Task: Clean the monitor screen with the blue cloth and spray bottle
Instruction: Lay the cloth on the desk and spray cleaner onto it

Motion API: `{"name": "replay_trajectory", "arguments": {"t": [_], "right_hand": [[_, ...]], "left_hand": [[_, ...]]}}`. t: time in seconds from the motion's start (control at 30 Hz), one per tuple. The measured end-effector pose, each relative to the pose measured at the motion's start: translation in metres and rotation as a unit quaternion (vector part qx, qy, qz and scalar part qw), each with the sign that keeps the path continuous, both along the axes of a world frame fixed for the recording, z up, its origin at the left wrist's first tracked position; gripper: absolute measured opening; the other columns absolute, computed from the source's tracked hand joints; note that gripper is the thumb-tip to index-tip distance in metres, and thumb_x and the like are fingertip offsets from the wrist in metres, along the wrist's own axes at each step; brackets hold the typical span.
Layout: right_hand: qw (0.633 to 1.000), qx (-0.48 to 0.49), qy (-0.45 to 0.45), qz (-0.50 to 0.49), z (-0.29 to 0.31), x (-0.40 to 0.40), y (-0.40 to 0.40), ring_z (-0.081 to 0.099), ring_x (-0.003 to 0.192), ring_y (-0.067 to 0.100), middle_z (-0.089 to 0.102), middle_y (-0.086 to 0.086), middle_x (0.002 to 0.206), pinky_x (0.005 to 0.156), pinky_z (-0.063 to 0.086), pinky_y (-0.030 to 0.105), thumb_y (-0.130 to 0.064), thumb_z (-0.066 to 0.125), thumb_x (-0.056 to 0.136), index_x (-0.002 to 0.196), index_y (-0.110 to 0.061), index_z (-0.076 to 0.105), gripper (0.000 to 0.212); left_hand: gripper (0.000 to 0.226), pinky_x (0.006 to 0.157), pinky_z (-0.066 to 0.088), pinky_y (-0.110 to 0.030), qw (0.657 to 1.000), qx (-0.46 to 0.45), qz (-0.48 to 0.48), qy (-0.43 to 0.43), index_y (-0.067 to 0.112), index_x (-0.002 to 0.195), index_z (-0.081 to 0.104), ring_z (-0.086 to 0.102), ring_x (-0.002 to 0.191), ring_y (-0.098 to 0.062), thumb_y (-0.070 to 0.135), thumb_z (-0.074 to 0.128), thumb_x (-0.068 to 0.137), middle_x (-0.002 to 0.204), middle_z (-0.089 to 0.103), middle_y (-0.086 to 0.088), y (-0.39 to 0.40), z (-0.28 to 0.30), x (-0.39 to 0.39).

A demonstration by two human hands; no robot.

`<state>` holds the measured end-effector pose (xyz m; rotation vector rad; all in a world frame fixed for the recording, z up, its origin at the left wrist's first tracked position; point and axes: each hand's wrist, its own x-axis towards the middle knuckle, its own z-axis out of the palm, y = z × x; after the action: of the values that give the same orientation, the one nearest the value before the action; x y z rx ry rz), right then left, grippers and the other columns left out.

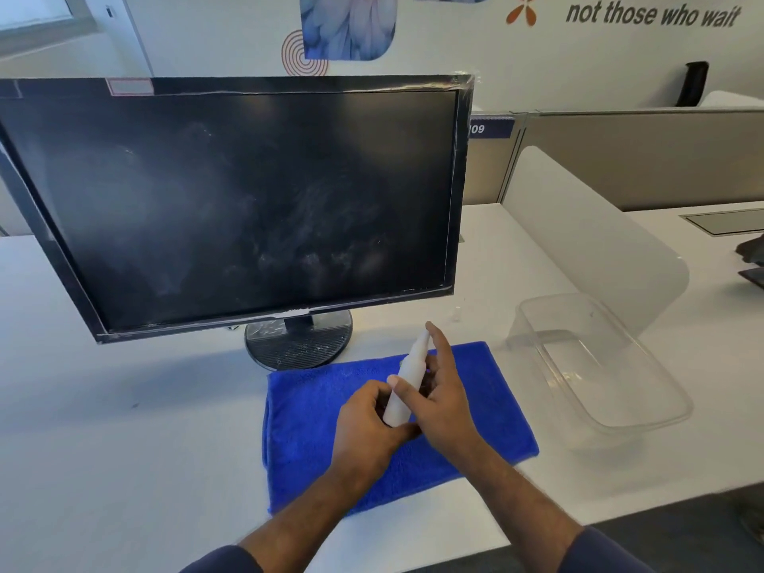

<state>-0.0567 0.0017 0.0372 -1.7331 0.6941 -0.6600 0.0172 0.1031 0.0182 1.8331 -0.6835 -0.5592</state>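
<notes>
A black monitor (231, 200) stands on the white desk (103, 428), its dark screen smeared with pale streaks. In front of its round base lies a folded blue cloth (314, 461). Above the cloth I hold a slim white spray bottle (407, 384), tilted with its tip toward the monitor. My left hand (368, 423) grips the bottle's lower end. My right hand (444, 390) holds the upper part, thumb across the body and forefinger stretched up along the nozzle.
A clear plastic tub (645, 407) sits on the desk right of the cloth. Behind it rises a frosted curved divider (591, 233), with beige partitions (645, 159) further back. A dark object (752, 258) lies at the far right edge.
</notes>
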Motion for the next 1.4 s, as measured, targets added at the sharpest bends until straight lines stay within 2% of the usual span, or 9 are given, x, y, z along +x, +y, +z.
{"name": "replay_trajectory", "arguments": {"t": [0.23, 0.33, 0.43, 0.53, 0.63, 0.77, 0.93, 1.3, 1.4], "right_hand": [[1.000, 0.014, -0.014, -0.016, -0.003, -0.003, -0.004, 0.063, 0.104, 0.015, 0.039, -0.006, 0.145, 0.083, 0.058, 0.026, -0.023, 0.060, 0.096, 0.142, -0.058, 0.012, 0.075], [0.998, 0.029, -0.038, -0.051, -0.002, -0.010, -0.019, 0.069, 0.078, 0.022, 0.056, 0.007, 0.120, 0.067, 0.062, 0.043, -0.015, 0.056, 0.097, 0.143, -0.048, 0.029, 0.063], [0.997, -0.011, -0.007, -0.071, -0.001, -0.025, -0.035, 0.067, 0.061, 0.025, 0.059, 0.011, 0.106, 0.049, 0.059, 0.042, -0.013, 0.055, 0.097, 0.140, -0.043, 0.035, 0.056], [0.990, -0.096, 0.067, -0.076, -0.005, -0.042, -0.049, 0.066, 0.082, 0.024, 0.058, 0.005, 0.132, 0.072, 0.060, 0.048, -0.020, 0.054, 0.094, 0.144, -0.045, 0.032, 0.061], [0.974, -0.155, 0.149, -0.073, -0.009, -0.056, -0.057, 0.060, 0.112, 0.021, 0.049, -0.009, 0.144, 0.098, 0.050, 0.038, -0.017, 0.053, 0.093, 0.148, -0.040, 0.030, 0.064], [0.948, -0.179, 0.255, -0.059, -0.018, -0.067, -0.059, 0.054, 0.120, 0.020, 0.050, -0.001, 0.142, 0.097, 0.041, 0.027, -0.020, 0.050, 0.096, 0.152, -0.029, 0.026, 0.061], [0.932, -0.188, 0.303, -0.057, -0.023, -0.075, -0.054, 0.057, 0.116, 0.021, 0.049, 0.001, 0.142, 0.095, 0.046, 0.030, -0.022, 0.049, 0.098, 0.152, -0.028, 0.026, 0.059], [0.899, -0.218, 0.364, -0.109, -0.029, -0.080, -0.058, 0.054, 0.069, 0.010, 0.049, -0.003, 0.105, 0.054, 0.040, 0.016, -0.024, 0.045, 0.099, 0.154, -0.036, 0.014, 0.065], [0.900, -0.214, 0.360, -0.124, -0.031, -0.079, -0.061, 0.054, 0.069, 0.011, 0.050, -0.002, 0.099, 0.055, 0.042, 0.021, -0.029, 0.043, 0.098, 0.154, -0.038, 0.013, 0.064]], "left_hand": [[0.052, 0.072, 0.056, -0.021, 0.998, -0.017, -0.054, -0.011, 0.032, 0.099, 0.063, 0.065, 0.085, -0.004, 0.033, 0.094, 0.058, 0.094, 0.069, 0.013, -0.003, -0.001, -0.005], [0.065, 0.077, 0.049, -0.016, 0.994, 0.003, -0.100, -0.048, 0.038, 0.112, 0.060, 0.057, 0.090, -0.001, 0.049, 0.092, 0.056, 0.101, 0.061, 0.016, 0.002, -0.007, 0.005], [0.049, 0.079, 0.046, -0.013, 0.991, 0.034, -0.074, -0.104, 0.038, 0.112, 0.058, 0.055, 0.096, 0.002, 0.052, 0.082, 0.072, 0.104, 0.057, 0.018, 0.015, -0.019, 0.029], [0.038, 0.089, 0.048, -0.025, 0.979, 0.084, -0.005, -0.187, 0.029, 0.113, 0.060, 0.055, 0.102, -0.003, 0.047, 0.073, 0.083, 0.108, 0.057, 0.014, 0.031, -0.035, 0.062], [0.042, 0.098, 0.047, -0.035, 0.950, 0.153, 0.025, -0.271, 0.020, 0.117, 0.062, 0.055, 0.110, -0.016, 0.048, 0.068, 0.086, 0.115, 0.060, 0.006, 0.043, -0.048, 0.087], [0.056, 0.108, 0.039, -0.038, 0.929, 0.222, 0.010, -0.297, 0.018, 0.133, 0.055, 0.051, 0.126, -0.020, 0.055, 0.057, 0.090, 0.137, 0.055, 0.001, 0.057, -0.063, 0.096], [0.069, 0.122, 0.022, -0.039, 0.920, 0.263, -0.010, -0.292, 0.023, 0.152, 0.036, 0.025, 0.149, -0.018, 0.061, 0.039, 0.095, 0.160, 0.032, 0.004, 0.064, -0.075, 0.089], [0.083, 0.122, 0.018, -0.037, 0.910, 0.280, -0.019, -0.307, 0.024, 0.154, 0.032, 0.022, 0.150, -0.017, 0.073, 0.017, 0.088, 0.161, 0.030, 0.004, 0.066, -0.078, 0.091], [0.087, 0.122, 0.018, -0.037, 0.909, 0.280, -0.020, -0.308, 0.024, 0.153, 0.032, 0.023, 0.150, -0.018, 0.074, 0.012, 0.085, 0.161, 0.030, 0.004, 0.065, -0.077, 0.090]]}}
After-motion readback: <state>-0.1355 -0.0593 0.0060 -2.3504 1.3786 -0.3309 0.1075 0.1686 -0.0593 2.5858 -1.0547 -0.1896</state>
